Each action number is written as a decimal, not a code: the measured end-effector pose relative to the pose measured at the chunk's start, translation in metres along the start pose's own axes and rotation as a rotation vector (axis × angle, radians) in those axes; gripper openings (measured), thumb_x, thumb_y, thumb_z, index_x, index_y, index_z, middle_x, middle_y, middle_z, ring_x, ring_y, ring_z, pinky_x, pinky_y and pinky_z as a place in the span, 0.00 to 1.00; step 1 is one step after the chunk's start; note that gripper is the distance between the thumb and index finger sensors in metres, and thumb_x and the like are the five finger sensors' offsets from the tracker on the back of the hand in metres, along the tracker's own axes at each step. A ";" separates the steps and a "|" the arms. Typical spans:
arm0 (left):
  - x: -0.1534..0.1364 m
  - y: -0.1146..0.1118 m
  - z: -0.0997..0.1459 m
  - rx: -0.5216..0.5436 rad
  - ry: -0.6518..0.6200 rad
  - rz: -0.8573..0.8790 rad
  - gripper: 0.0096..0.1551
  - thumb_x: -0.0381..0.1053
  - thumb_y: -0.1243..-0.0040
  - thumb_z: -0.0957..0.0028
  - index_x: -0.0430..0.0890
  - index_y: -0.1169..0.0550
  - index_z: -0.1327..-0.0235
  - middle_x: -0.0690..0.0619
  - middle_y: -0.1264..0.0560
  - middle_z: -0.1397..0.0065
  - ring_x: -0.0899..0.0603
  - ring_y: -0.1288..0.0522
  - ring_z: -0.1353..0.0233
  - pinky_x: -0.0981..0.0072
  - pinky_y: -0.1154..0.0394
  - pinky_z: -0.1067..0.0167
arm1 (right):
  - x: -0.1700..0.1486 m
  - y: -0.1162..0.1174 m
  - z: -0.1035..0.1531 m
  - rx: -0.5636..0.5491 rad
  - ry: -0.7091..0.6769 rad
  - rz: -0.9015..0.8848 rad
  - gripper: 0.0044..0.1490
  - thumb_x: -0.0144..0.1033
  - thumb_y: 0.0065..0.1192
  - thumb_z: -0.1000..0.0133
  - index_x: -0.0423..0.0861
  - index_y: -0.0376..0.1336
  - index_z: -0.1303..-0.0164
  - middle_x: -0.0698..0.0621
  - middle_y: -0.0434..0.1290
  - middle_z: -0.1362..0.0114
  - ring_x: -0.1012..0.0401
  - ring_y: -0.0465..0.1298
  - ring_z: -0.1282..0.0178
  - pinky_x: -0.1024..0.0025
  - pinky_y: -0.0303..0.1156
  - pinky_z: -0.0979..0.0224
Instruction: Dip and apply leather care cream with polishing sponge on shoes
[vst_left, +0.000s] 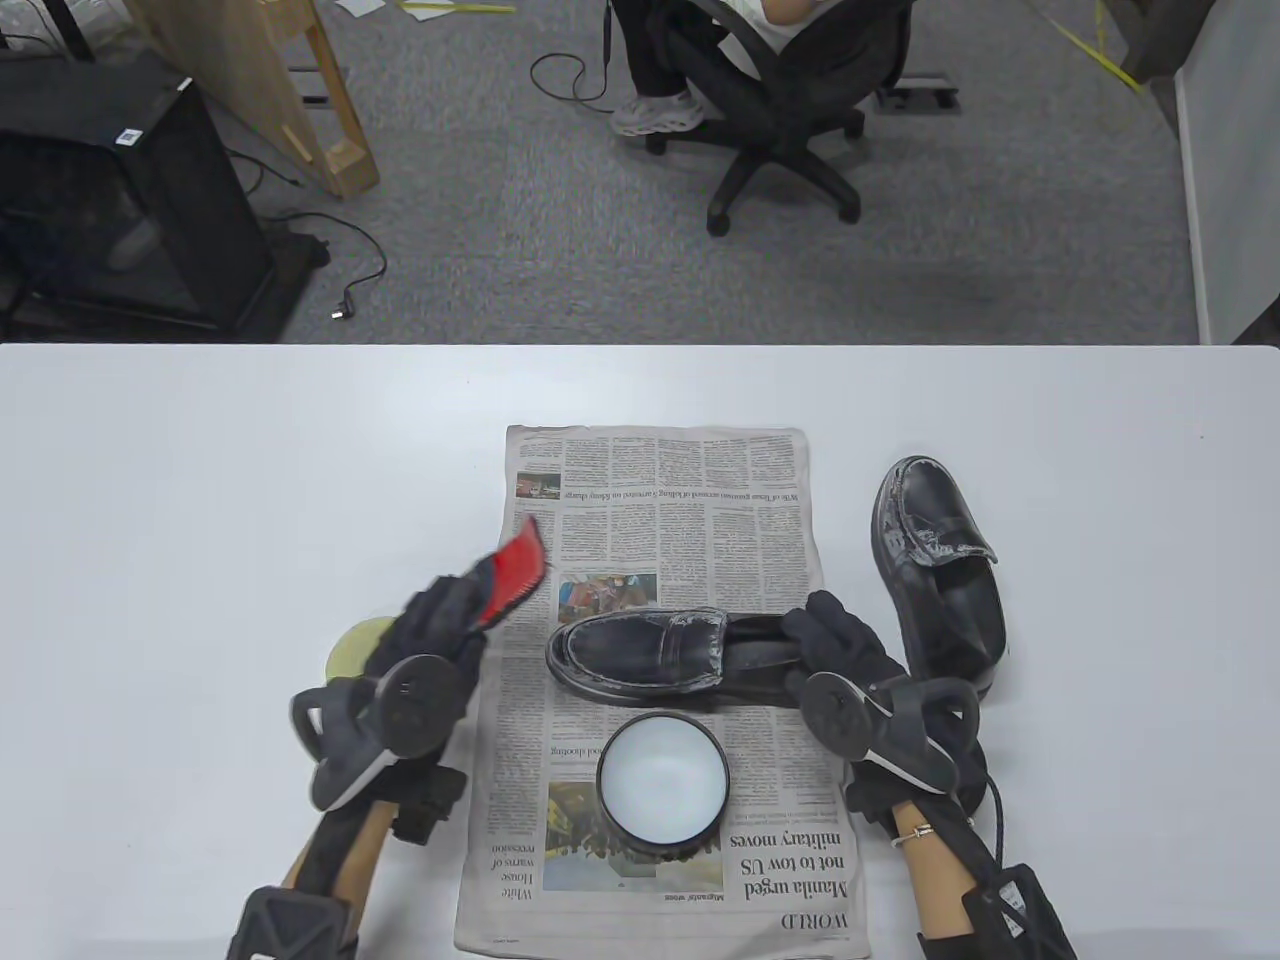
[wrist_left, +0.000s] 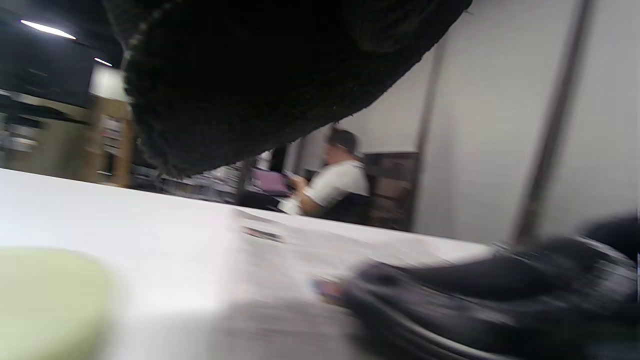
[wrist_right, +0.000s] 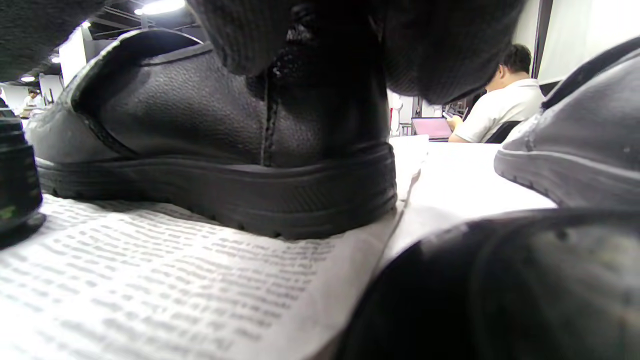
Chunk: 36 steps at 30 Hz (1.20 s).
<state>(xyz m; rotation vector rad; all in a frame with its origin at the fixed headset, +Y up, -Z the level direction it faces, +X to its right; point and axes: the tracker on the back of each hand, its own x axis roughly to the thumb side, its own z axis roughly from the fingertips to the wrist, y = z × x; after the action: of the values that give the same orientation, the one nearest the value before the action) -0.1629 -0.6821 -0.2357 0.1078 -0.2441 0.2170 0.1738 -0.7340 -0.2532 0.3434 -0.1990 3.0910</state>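
We think we are between dips: our left hand (vst_left: 440, 625) is lifted off to the left of the newspaper (vst_left: 655, 500), and its fingers are curled round a red and black polishing sponge (vst_left: 512, 570) that sticks out toward the far side. The sponge is in the air, not touching the shoe. Our right hand (vst_left: 835, 640) grips the heel end of the black loafer (vst_left: 640, 655) that lies across the middle of the newspaper, toe pointing left. In the right wrist view the gloved fingers (wrist_right: 320, 45) come down over the back of the heel, so they look clamped on it.

Next, we would need to bring the sponge to the right and nearer, down into the round cream tin (vst_left: 663, 780) that sits open on the newspaper just near the loafer, and pick up some cream. Then we rub it on the shoe while the right hand keeps it from sliding.

The loafer is dark and grainy, with pale streaks on its strap and along the toe edge. The second loafer (vst_left: 940, 570) stands off the paper to the right, toe pointing far, and has more white smears on its front. A pale green lid (vst_left: 358, 645) lies on the table (vst_left: 200, 480) under the left hand.
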 end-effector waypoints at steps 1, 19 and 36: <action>0.023 -0.008 -0.008 -0.049 -0.067 -0.027 0.29 0.52 0.52 0.32 0.44 0.35 0.19 0.41 0.33 0.16 0.35 0.32 0.22 0.41 0.32 0.27 | 0.000 0.000 0.000 0.002 0.002 -0.006 0.38 0.52 0.54 0.40 0.58 0.49 0.19 0.48 0.55 0.13 0.49 0.71 0.21 0.63 0.76 0.28; 0.087 -0.071 -0.067 -0.387 -0.074 -0.183 0.33 0.54 0.57 0.31 0.46 0.42 0.15 0.42 0.39 0.12 0.35 0.36 0.19 0.41 0.34 0.27 | 0.000 -0.001 -0.004 0.006 0.058 -0.012 0.32 0.52 0.56 0.41 0.64 0.53 0.26 0.49 0.61 0.16 0.51 0.75 0.25 0.71 0.78 0.32; 0.079 -0.057 -0.019 -0.377 -0.226 -0.320 0.33 0.54 0.56 0.32 0.42 0.40 0.16 0.39 0.37 0.15 0.33 0.33 0.21 0.41 0.32 0.29 | 0.007 0.000 -0.007 -0.036 0.091 0.081 0.24 0.52 0.57 0.41 0.67 0.58 0.34 0.49 0.70 0.24 0.54 0.81 0.33 0.79 0.82 0.39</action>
<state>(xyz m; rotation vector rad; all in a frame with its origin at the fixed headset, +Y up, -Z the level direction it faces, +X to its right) -0.0711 -0.7190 -0.2390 -0.2036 -0.4833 -0.1627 0.1650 -0.7331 -0.2587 0.1970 -0.2720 3.1692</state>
